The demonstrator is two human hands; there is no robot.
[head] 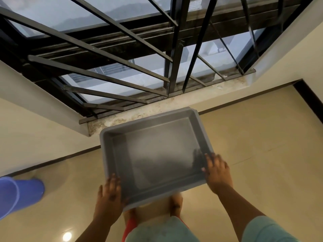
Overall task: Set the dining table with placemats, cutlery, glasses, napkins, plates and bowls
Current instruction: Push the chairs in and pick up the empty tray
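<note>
So nearest the camera you get a teal shirt [162, 229] and two bare arms reaching forward. Both hands are on a grey plastic tub [155, 152], held up off the floor with its open side facing the camera, nothing visible inside it. Left hand [109, 193] is at the near left corner: fingers lie fairly straight and close together along the outside of the rim, and I can't tell whether the thumb hooks underneath. Right hand [217, 169] is on the near right edge with fingers spread and bent over the rim, fingertips [208, 157] dipping just inside the wall. It's a bit motion-blurred, so finer detail is lost. Bare feet [176, 203] show just below the tub on a glossy beige floor [262, 154]. Off to the left lies a blue bucket [19, 193] on its side. Beyond the tub there's a stained sill [157, 105], then a window with black metal bars [122, 55].
</note>
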